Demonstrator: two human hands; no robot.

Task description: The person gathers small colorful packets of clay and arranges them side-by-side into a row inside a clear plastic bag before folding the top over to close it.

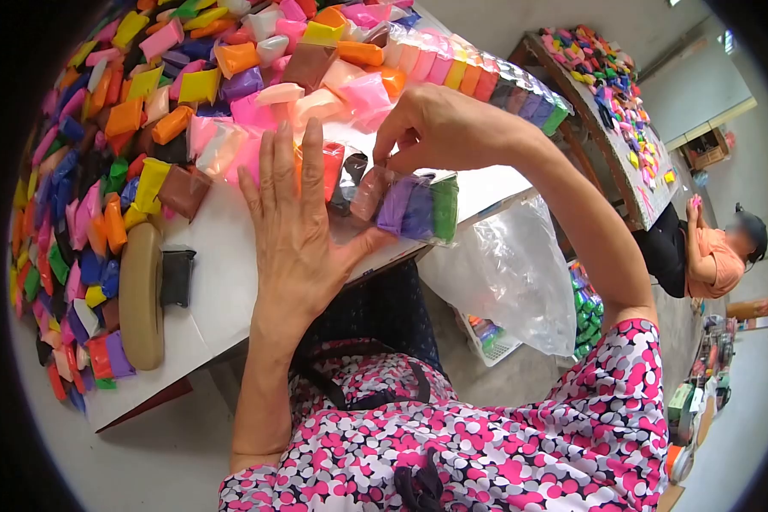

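A row of small coloured packets in clear plastic lies along the near table edge, with a green packet (445, 209) at its right end. My left hand (294, 226) lies over the row's left part, fingers stretched and spread, thumb along the lower side. A red packet (333, 162) and a black packet (348, 183) show beside its fingers. From above, my right hand (444, 128) reaches down with bent fingers, pinching at the upper edge of a brown packet (369, 192). Purple and blue packets follow it. My right fingertips are partly hidden.
Loose coloured packets (200, 85) are heaped across the table's far and left side. Behind my right hand lies another packed row (461, 72). A tan curved object (142, 294) rests at left. A clear plastic bag (520, 273) hangs over a white basket (491, 346). A person (712, 260) sits at right.
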